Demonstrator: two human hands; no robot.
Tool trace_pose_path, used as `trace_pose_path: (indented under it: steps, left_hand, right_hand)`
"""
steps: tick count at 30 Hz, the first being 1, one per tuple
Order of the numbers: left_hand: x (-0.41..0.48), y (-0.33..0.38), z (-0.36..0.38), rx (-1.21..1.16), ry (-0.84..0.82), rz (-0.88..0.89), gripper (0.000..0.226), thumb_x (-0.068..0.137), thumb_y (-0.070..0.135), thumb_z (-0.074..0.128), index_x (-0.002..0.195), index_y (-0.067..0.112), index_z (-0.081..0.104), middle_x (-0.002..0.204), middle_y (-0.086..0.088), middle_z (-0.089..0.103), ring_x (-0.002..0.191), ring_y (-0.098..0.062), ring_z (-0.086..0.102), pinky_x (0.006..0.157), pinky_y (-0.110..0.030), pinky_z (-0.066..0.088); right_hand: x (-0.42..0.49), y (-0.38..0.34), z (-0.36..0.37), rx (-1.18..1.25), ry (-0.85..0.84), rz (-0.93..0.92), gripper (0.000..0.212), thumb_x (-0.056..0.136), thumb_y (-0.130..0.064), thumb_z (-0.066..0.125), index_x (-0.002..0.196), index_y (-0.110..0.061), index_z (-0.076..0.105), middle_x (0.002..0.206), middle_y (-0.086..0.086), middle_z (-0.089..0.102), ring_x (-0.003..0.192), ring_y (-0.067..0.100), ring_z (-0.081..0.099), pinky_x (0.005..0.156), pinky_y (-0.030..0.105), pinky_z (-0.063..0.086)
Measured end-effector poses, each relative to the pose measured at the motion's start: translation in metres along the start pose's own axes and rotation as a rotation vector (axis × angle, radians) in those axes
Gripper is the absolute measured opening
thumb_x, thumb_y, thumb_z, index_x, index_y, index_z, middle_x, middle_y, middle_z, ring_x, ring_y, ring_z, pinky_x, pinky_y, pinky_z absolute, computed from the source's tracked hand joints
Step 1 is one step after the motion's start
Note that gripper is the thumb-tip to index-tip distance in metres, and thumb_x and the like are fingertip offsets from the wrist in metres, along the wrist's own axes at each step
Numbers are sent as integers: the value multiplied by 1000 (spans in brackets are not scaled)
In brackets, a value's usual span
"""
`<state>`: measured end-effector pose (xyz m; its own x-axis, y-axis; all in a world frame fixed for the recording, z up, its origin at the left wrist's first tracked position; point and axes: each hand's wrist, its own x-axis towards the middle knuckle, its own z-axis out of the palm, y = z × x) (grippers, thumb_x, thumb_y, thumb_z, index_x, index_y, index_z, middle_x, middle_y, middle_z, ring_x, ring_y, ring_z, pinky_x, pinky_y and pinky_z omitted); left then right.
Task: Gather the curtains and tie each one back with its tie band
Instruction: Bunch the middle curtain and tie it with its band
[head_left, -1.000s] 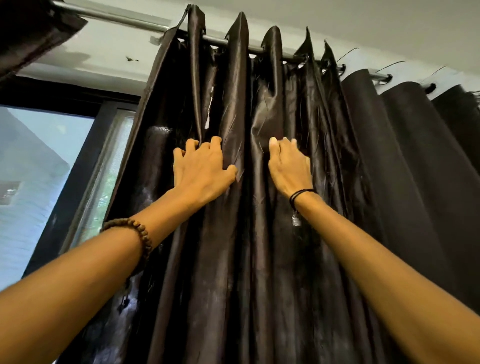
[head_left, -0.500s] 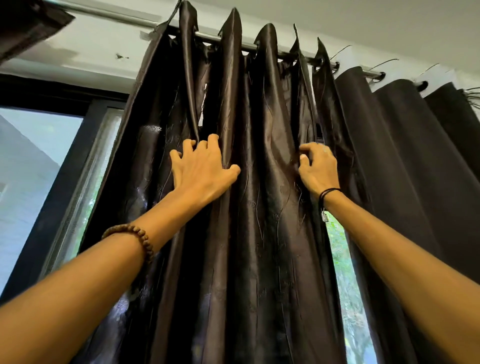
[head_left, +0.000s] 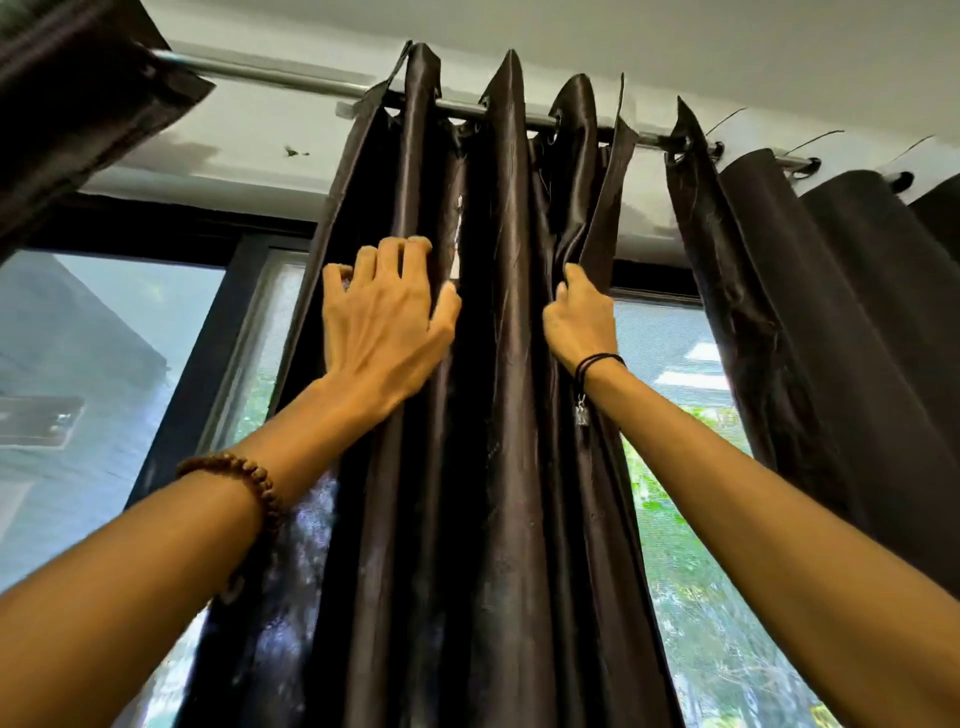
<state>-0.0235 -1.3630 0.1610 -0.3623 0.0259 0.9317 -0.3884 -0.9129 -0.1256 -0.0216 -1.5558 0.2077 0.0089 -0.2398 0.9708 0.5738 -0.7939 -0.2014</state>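
Observation:
A shiny dark brown curtain (head_left: 498, 415) hangs bunched in folds from a metal rod (head_left: 291, 80) in the middle of the view. My left hand (head_left: 384, 317) presses flat on its left folds, fingers curled over a pleat. My right hand (head_left: 579, 322) pinches the curtain's right edge at about the same height. A second dark curtain (head_left: 841, 322) hangs to the right, separated by a gap of bare window. No tie band is visible.
Another dark curtain panel (head_left: 78, 93) sticks into the top left corner. Behind the curtains is a window with a black frame (head_left: 208, 338), with trees and a building outside. The white ceiling runs close above the rod.
My right hand has pulled the curtain's right edge leftwards, which widened the gap to the right curtain. The left hand stayed on the left folds. The view tilted up.

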Motion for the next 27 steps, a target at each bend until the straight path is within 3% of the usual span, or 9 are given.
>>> trace_pose_path:
  steps: [3, 6, 9, 11, 13, 16, 23, 25, 27]
  left_hand:
    - [5, -18, -5, -91, 18, -65, 41, 100, 40, 41, 133, 16, 47, 130, -7, 54, 105, -26, 56, 89, -39, 30]
    - [8, -32, -9, -150, 30, -112, 34, 103, 37, 36, 126, 18, 50, 118, -5, 61, 104, -25, 56, 91, -40, 28]
    - [9, -47, -11, -102, 40, -125, 30, 103, 33, 36, 123, 20, 54, 118, -3, 63, 115, -22, 50, 97, -42, 28]
    - [8, -58, -13, -16, 24, -109, 31, 98, 29, 44, 126, 21, 54, 131, -4, 55, 124, -24, 44, 98, -44, 29]
    - [6, -67, -15, 2, -81, -134, 39, 89, 26, 55, 128, 23, 54, 143, -7, 43, 126, -30, 42, 98, -47, 32]
    - [3, -79, -16, -103, -294, -212, 53, 84, 21, 61, 135, 28, 48, 142, -10, 40, 120, -38, 48, 92, -48, 40]
    - [3, -97, -20, -377, -324, -248, 58, 82, -4, 52, 137, 15, 50, 129, -18, 55, 119, -36, 52, 98, -44, 44]
    - [5, -98, -21, -432, -269, -255, 56, 82, -6, 51, 136, 12, 53, 128, -17, 59, 119, -34, 54, 98, -42, 45]
    - [1, -98, -21, -471, -233, -254, 54, 83, -6, 50, 134, 12, 53, 126, -16, 61, 117, -33, 57, 96, -38, 46]
  right_hand:
    - [3, -28, 10, 119, -178, -159, 41, 101, -9, 44, 138, -21, 56, 126, 8, 67, 122, 27, 58, 91, 27, 43]
    - [8, -44, 18, 99, -363, -286, 35, 106, -24, 45, 137, -22, 59, 137, -2, 63, 131, 16, 54, 110, 31, 39]
    - [9, -57, 25, 210, -245, -155, 48, 101, -61, 38, 123, -24, 60, 124, 2, 65, 117, 23, 58, 92, 35, 40]
    - [9, -65, 33, 257, -131, -46, 67, 94, -69, 44, 141, -22, 43, 127, 8, 59, 116, 26, 55, 89, 32, 37]
    - [9, -70, 38, 148, -70, -43, 69, 96, -43, 57, 152, -17, 27, 113, 10, 59, 105, 29, 58, 86, 35, 46]
    - [8, -80, 49, 63, -37, -46, 67, 89, -5, 48, 153, -15, 28, 101, 18, 62, 94, 38, 63, 86, 48, 54]
    - [8, -122, 90, 141, -172, -111, 58, 91, 0, 43, 143, -25, 51, 115, 11, 68, 110, 31, 62, 83, 23, 45]
    - [3, -137, 100, 158, -251, -190, 58, 93, 2, 43, 145, -23, 50, 132, 6, 65, 124, 26, 57, 92, 17, 41]
    - [-6, -145, 107, 166, -313, -247, 53, 100, -2, 43, 150, -21, 44, 144, 6, 57, 132, 26, 52, 105, 24, 40]
